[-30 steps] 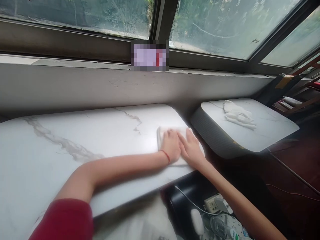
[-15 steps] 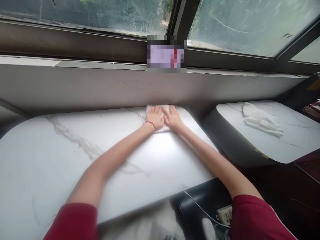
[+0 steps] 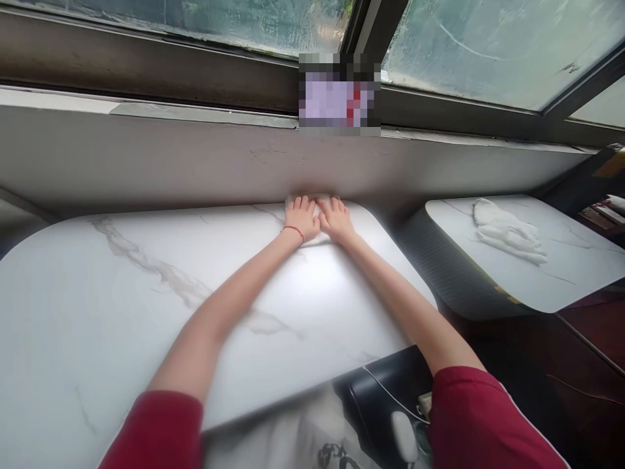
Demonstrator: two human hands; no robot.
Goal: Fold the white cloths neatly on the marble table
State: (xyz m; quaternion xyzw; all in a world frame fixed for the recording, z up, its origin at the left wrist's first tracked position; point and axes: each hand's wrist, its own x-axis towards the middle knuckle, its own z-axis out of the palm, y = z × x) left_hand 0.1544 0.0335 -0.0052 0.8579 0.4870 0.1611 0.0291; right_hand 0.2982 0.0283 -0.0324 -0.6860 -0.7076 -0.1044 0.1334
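Two bare arms in red sleeves are reaching across a white marbled table (image 3: 146, 339). The left hand (image 3: 303, 220), wearing a red bracelet (image 3: 293, 229), and the right hand (image 3: 336, 220) are lying side by side, palms down, fingers extended and slightly spread; both are pressing on a white cloth (image 3: 318, 240) rather than gripping it. The cloth is lying at the table's far edge, beside the wall (image 3: 205, 159). To the right, a second cloth (image 3: 510, 231) is resting on another table (image 3: 547, 293). A window (image 3: 478, 52) is spanning the wall above.
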